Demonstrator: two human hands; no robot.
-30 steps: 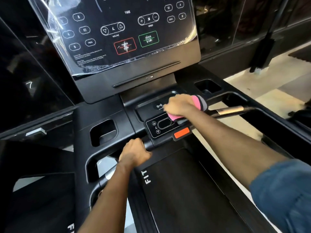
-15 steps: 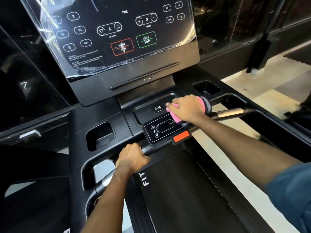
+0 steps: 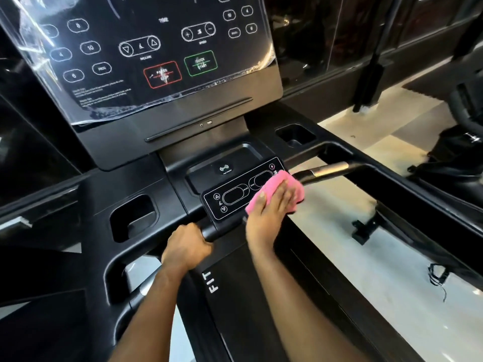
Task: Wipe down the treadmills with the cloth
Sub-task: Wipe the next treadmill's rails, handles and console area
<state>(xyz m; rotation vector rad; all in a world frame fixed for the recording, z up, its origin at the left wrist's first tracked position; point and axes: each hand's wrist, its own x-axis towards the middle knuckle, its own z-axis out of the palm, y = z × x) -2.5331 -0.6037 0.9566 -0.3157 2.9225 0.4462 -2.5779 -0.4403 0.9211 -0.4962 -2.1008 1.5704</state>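
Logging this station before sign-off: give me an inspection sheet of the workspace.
Surface: black control panel, right end covered by the cloth.
Job's things: pink cloth, spread flat on the panel.
Clutter: nothing seen.
Grippers: left hand grips the handlebar; right hand presses the cloth with straight fingers.
Cables: loose black wire on the floor at right.
Surroundings: console under wrinkled plastic film; pale floor.
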